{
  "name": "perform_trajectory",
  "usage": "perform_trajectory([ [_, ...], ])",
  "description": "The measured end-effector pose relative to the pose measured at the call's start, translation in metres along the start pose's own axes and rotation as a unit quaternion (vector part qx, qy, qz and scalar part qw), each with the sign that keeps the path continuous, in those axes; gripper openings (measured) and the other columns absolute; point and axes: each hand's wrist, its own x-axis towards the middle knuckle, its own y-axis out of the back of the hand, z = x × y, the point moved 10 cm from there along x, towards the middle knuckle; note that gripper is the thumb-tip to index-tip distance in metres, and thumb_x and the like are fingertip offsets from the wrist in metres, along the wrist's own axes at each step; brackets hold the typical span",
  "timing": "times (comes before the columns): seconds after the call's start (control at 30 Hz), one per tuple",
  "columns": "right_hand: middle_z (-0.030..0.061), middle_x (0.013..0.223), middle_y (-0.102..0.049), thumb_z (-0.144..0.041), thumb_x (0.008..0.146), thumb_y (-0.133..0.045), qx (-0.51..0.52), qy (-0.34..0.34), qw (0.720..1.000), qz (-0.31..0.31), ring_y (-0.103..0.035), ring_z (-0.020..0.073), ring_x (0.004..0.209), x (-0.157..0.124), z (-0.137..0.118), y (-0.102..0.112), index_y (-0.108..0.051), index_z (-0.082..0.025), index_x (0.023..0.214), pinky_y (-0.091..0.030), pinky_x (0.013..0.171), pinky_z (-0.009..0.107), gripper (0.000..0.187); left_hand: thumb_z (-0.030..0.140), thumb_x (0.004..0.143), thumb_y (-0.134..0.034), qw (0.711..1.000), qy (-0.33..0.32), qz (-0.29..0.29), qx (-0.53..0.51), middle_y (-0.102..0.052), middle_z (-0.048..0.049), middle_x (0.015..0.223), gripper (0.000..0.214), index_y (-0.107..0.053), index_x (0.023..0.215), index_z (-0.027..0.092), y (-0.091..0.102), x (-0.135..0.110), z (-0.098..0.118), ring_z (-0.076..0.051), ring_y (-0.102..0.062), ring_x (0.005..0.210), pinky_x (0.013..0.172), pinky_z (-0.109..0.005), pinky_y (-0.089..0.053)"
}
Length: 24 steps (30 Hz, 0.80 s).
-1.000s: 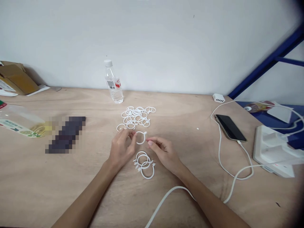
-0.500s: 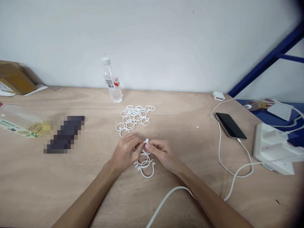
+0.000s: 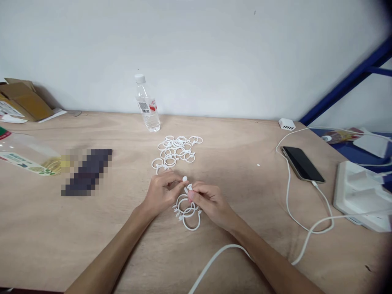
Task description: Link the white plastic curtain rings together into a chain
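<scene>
My left hand [image 3: 163, 192] and my right hand [image 3: 208, 201] meet at the middle of the wooden table [image 3: 122, 228], both pinching one white plastic ring [image 3: 185, 184] between their fingertips. Just below the fingers lies a small cluster of the same white rings [image 3: 188, 212]. A bigger pile of loose white rings [image 3: 176, 150] lies a little farther back, in front of a clear water bottle [image 3: 147, 104].
A black phone [image 3: 302, 163] on a white charging cable [image 3: 294, 212] lies at the right, beside a white power strip [image 3: 358, 196] and a small white charger [image 3: 286, 123]. A thick white cable [image 3: 211, 261] runs near my right forearm. A plastic bag [image 3: 27, 157], a pixelated dark patch and a cardboard box [image 3: 21, 100] are at the left.
My left hand brought the ring back from the far pile toward me. My right hand closed in and now pinches the ring too, just above the near cluster.
</scene>
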Motion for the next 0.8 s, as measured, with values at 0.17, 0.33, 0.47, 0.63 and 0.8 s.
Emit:
perform_trajectory([
  [0.17, 0.0012, 0.067, -0.054, -0.028, 0.088, -0.055, -0.164, 0.062, 0.984, 0.014, -0.049, 0.0149, 0.072, -0.001, -0.001, 0.006, -0.058, -0.017, 0.061, -0.040, 0.069, 0.028, 0.029, 0.018, 0.075, -0.055, 0.999, 0.001, -0.028, -0.029, -0.065, -0.0042, 0.080, 0.018, -0.067, 0.088, 0.020, 0.010, 0.002, -0.007, -0.017, -0.057, 0.075, 0.071, -0.031, -0.046],
  [0.33, 0.0037, 0.077, -0.058, -0.020, 0.080, -0.066, -0.264, 0.138, 0.954, -0.016, -0.049, 0.0171, 0.080, -0.007, -0.014, -0.007, -0.067, -0.018, 0.069, -0.042, 0.080, 0.034, 0.011, 0.027, 0.074, -0.057, 0.985, 0.061, 0.063, 0.149, -0.062, -0.0047, 0.087, 0.012, -0.061, 0.083, 0.020, 0.044, 0.006, -0.030, -0.021, -0.054, 0.084, 0.079, -0.036, -0.043],
  [0.47, 0.0048, 0.079, -0.057, -0.026, 0.072, -0.075, -0.260, 0.146, 0.954, -0.019, -0.050, 0.0178, 0.080, -0.009, -0.018, -0.010, -0.071, -0.017, 0.076, -0.043, 0.078, 0.034, 0.011, 0.050, 0.073, -0.061, 0.961, 0.112, 0.025, 0.252, -0.058, -0.0032, 0.073, 0.029, -0.057, 0.070, 0.021, 0.041, 0.007, -0.044, -0.022, -0.054, 0.074, 0.071, -0.034, -0.042],
  [0.63, 0.0041, 0.075, -0.057, -0.023, 0.080, -0.066, -0.245, 0.151, 0.957, 0.031, -0.050, 0.0175, 0.079, -0.007, -0.022, 0.000, -0.069, -0.018, 0.075, -0.044, 0.076, 0.034, 0.008, 0.055, 0.078, -0.050, 0.920, 0.257, 0.037, 0.295, -0.058, -0.0027, 0.059, 0.038, -0.054, 0.062, 0.021, 0.060, -0.005, -0.071, -0.019, -0.052, 0.054, 0.049, -0.028, -0.031],
  [0.8, 0.0046, 0.072, -0.059, -0.022, 0.084, -0.060, -0.238, 0.158, 0.957, 0.048, -0.050, 0.0174, 0.077, -0.006, -0.022, 0.004, -0.065, -0.018, 0.069, -0.044, 0.076, 0.034, 0.017, 0.045, 0.077, -0.053, 0.916, 0.260, -0.046, 0.301, -0.061, -0.0020, 0.058, 0.028, -0.058, 0.061, 0.022, 0.051, -0.006, -0.081, -0.019, -0.052, 0.051, 0.046, -0.027, -0.027],
])
